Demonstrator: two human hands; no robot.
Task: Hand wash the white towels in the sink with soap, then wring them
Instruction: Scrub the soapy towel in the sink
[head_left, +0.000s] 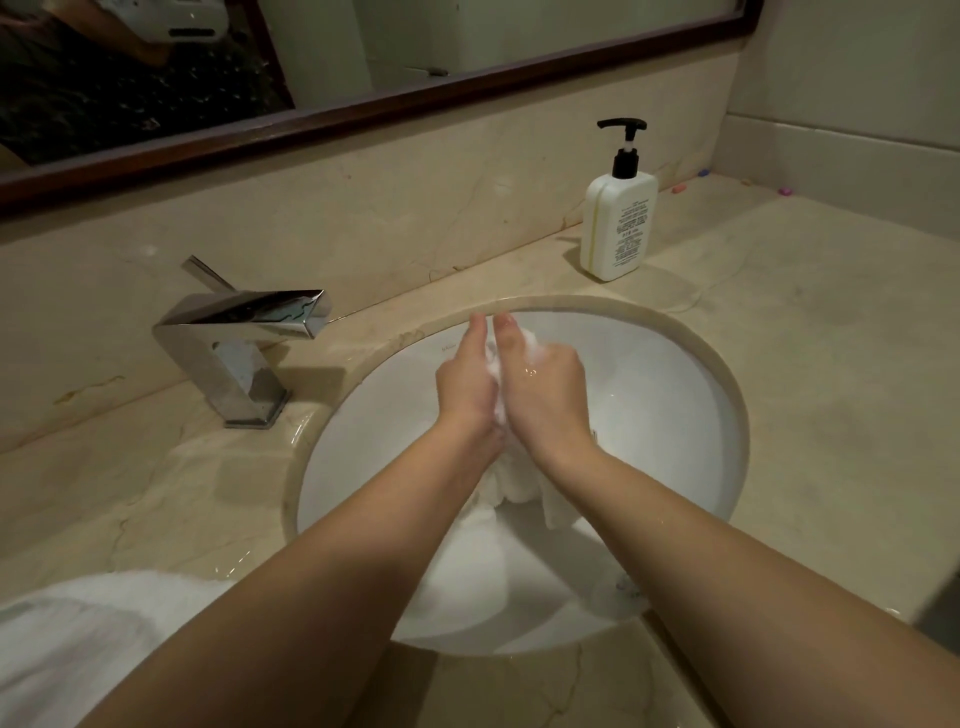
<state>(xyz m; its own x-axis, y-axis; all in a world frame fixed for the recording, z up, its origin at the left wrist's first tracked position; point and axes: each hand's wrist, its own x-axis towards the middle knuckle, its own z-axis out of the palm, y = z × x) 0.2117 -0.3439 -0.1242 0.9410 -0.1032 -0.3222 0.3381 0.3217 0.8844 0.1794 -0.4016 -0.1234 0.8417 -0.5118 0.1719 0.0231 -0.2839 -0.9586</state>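
While over sink (691, 374), hands (palms together) (506, 379).

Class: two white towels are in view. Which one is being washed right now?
The towel in the sink, pressed between the left hand and right hand, with suds on it. The other towel lies untouched on the counter, lower left.
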